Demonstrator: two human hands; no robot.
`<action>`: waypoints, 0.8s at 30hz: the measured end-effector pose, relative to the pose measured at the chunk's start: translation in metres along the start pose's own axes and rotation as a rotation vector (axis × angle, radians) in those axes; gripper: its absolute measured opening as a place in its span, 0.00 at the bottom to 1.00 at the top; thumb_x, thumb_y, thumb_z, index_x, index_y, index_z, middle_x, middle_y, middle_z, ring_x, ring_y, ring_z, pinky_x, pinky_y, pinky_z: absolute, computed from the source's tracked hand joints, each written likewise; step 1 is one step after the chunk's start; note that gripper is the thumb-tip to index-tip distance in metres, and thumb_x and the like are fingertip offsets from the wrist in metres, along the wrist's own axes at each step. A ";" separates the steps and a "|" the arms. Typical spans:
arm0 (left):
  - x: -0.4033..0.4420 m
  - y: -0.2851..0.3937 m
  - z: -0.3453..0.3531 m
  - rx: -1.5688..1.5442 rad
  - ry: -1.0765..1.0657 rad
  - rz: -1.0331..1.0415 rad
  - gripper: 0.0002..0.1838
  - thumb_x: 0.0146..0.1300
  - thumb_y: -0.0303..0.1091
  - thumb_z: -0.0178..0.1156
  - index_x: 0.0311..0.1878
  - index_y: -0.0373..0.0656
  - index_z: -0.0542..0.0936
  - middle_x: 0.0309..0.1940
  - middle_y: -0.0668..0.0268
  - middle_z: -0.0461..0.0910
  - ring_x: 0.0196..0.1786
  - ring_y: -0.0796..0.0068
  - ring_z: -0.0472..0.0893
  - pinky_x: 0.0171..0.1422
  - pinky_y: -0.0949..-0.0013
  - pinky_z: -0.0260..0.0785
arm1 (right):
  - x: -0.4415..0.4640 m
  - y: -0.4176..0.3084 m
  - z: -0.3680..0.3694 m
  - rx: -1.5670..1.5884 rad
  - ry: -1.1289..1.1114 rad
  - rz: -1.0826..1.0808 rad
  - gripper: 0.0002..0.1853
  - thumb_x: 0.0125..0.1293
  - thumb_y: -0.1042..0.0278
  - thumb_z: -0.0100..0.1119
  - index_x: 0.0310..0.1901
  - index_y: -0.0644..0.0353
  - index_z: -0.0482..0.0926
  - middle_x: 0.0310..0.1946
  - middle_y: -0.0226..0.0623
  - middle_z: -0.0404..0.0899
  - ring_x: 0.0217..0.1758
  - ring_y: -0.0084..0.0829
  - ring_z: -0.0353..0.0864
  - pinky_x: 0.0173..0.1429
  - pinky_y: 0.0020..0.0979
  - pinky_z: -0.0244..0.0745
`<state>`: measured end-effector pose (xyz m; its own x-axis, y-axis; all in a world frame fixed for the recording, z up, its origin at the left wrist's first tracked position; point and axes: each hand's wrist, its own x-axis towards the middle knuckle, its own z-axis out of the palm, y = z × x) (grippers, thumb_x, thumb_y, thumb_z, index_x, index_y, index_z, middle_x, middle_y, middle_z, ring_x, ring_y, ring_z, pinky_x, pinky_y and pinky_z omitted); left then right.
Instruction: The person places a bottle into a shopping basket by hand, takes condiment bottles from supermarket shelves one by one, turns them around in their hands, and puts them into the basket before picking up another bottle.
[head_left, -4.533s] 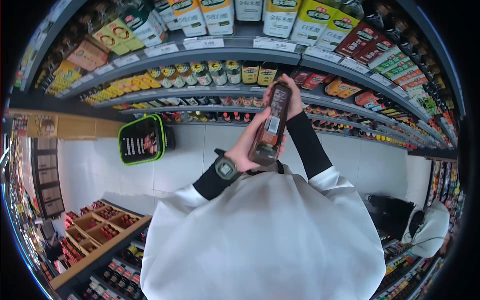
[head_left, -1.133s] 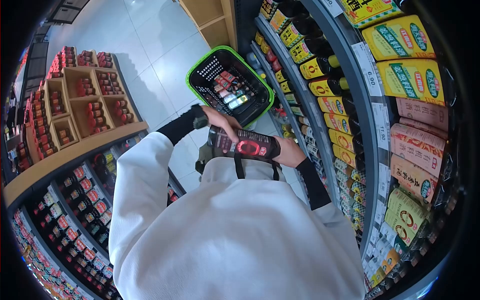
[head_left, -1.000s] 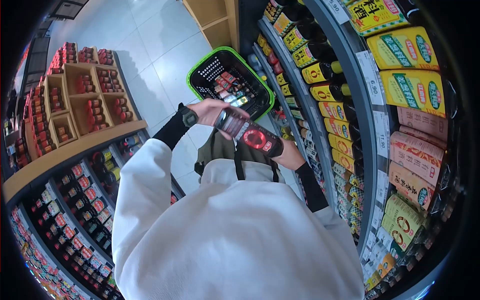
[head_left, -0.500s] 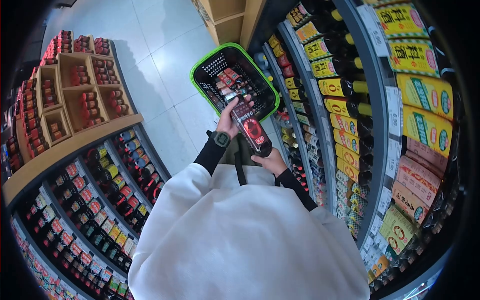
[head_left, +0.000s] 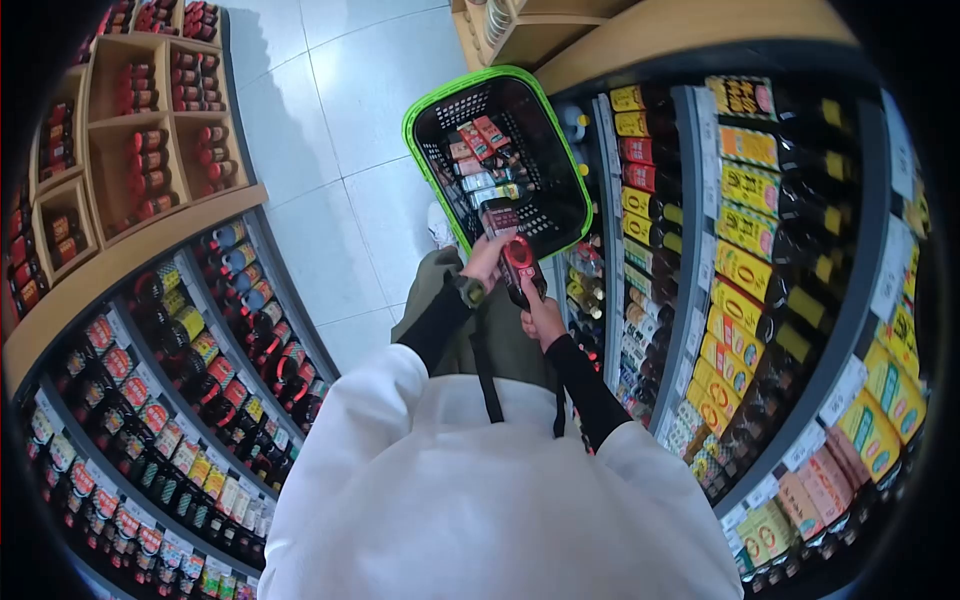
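Observation:
Both my hands hold a dark sauce bottle [head_left: 520, 262] with a maroon label and a red round emblem. My left hand [head_left: 484, 262] is closed around its side, and my right hand [head_left: 543, 320] grips the end closer to me. The bottle slants over the near edge of a black shopping basket [head_left: 425, 100] with a bright green rim; its far end is at the basket's opening. Inside the basket lie several packed goods, among them red boxes [head_left: 483, 138] and a bottle with a pale label [head_left: 487, 180].
On the right, shelves hold rows of bottles with yellow labels [head_left: 742, 262] above price strips. To the left stands a wooden display [head_left: 110, 95] with red-capped jars, with more bottle shelves below it. Grey tiled floor [head_left: 345, 110] runs between them, and a wooden unit [head_left: 540, 40] stands beyond the basket.
The bottle has tilted away from me, its far end now at the basket's opening. Both hands moved with it. The view has shifted, and the basket appears closer, with more of its contents visible.

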<state>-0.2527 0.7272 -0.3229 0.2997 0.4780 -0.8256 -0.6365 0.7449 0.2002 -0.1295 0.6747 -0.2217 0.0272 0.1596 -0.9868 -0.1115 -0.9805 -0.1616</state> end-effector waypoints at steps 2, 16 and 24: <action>0.025 -0.018 -0.012 0.005 0.023 -0.063 0.14 0.67 0.38 0.57 0.52 0.44 0.74 0.40 0.65 0.81 0.40 0.74 0.82 0.40 0.72 0.78 | 0.045 -0.008 -0.001 -0.060 0.035 0.008 0.30 0.55 0.26 0.57 0.25 0.48 0.64 0.12 0.19 0.60 0.10 0.13 0.58 0.14 0.18 0.47; 0.197 -0.061 -0.109 -0.045 0.080 0.225 0.29 0.72 0.49 0.48 0.70 0.44 0.61 0.67 0.62 0.63 0.68 0.66 0.64 0.70 0.61 0.56 | 0.355 -0.072 0.004 -0.631 0.183 -0.052 0.38 0.49 0.21 0.57 0.16 0.57 0.72 0.11 0.27 0.67 0.12 0.23 0.68 0.16 0.27 0.57; 0.262 -0.044 -0.118 -0.121 0.207 0.304 0.33 0.70 0.54 0.47 0.71 0.44 0.59 0.69 0.62 0.61 0.72 0.67 0.58 0.73 0.60 0.48 | 0.470 -0.074 0.031 -0.684 0.183 -0.127 0.41 0.49 0.20 0.56 0.20 0.62 0.76 0.15 0.32 0.73 0.14 0.27 0.73 0.18 0.30 0.64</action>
<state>-0.2298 0.7649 -0.6102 -0.0571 0.5550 -0.8299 -0.7572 0.5177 0.3984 -0.1396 0.8256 -0.6735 0.1715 0.3143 -0.9337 0.5492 -0.8173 -0.1742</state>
